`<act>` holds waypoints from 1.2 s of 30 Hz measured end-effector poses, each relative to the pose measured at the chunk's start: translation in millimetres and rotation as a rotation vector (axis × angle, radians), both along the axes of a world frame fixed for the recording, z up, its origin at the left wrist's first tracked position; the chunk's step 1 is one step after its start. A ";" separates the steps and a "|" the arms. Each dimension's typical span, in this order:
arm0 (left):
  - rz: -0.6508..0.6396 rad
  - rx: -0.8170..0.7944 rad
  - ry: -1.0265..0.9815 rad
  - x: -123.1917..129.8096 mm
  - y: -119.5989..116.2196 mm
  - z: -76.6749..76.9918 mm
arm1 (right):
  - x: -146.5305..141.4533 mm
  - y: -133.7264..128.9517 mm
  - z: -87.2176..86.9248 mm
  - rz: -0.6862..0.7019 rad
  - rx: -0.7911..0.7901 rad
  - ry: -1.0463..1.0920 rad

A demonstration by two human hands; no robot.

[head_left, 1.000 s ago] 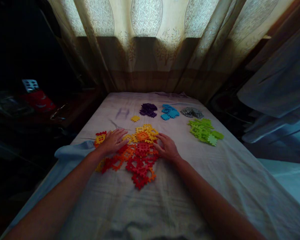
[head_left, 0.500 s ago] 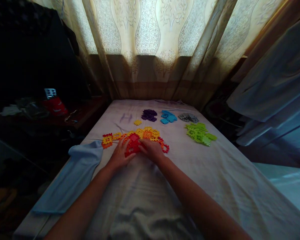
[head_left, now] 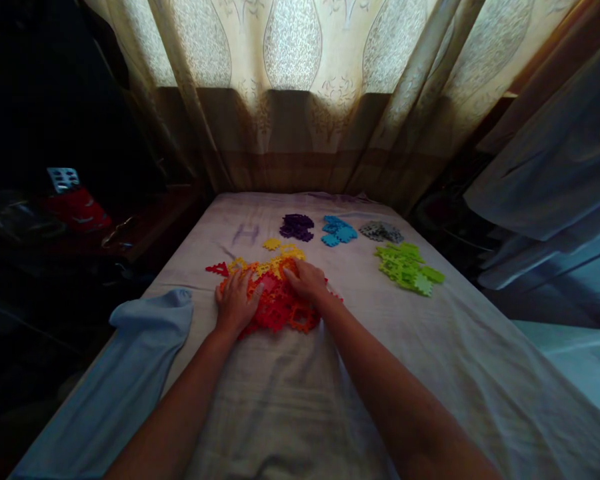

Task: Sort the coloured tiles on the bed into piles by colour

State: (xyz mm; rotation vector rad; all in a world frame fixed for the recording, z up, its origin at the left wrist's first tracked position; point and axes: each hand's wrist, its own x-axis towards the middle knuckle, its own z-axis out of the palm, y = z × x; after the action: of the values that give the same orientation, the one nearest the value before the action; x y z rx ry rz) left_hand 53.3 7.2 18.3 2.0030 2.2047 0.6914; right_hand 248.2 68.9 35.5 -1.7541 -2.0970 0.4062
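Observation:
A loose pile of flat, notched plastic building pieces in red, orange and yellow lies on the bed. Red pieces (head_left: 273,312) form its near side, and yellow pieces (head_left: 291,251) its far side. My left hand (head_left: 236,303) rests on the pile's left part with fingers spread, holding nothing. On the right, my right hand (head_left: 309,283) bends over the pile, thumb and fingers closed about an orange piece (head_left: 289,265); its other fingers are partly hidden. A red triangular piece (head_left: 217,269) lies left of the pile, and a lone yellow piece (head_left: 271,244) beyond it.
Farther back are sorted heaps: purple pieces (head_left: 297,227), blue pieces (head_left: 339,231), grey pieces (head_left: 381,232) and green pieces (head_left: 407,268). A light blue cloth (head_left: 135,373) lies along the bed's left edge. A curtain (head_left: 290,153) hangs behind the bed (head_left: 430,373).
The red and orange pieces have spread out nearer to me, and a yellow-and-orange square at the left is no longer seen. My left hand now lies flatter over the pile. The view has shifted slightly.

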 end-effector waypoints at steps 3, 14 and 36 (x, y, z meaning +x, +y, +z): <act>-0.042 0.154 -0.096 -18.8 -4.5 -8.1 | -4.8 9.4 9.3 0.209 -0.031 0.136; 0.141 0.161 -0.071 -48.2 10.4 -23.5 | -46.5 113.4 13.2 0.078 -0.034 -0.159; -0.332 -0.143 0.008 -23.5 -11.3 4.8 | 70.8 -59.2 -7.9 -0.104 0.049 0.147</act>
State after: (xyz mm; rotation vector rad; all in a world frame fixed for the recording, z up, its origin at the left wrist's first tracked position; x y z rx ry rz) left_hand 29.8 -4.2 23.0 2.2199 1.8004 0.4706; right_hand 319.0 9.7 27.6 -1.7413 -1.8901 0.4357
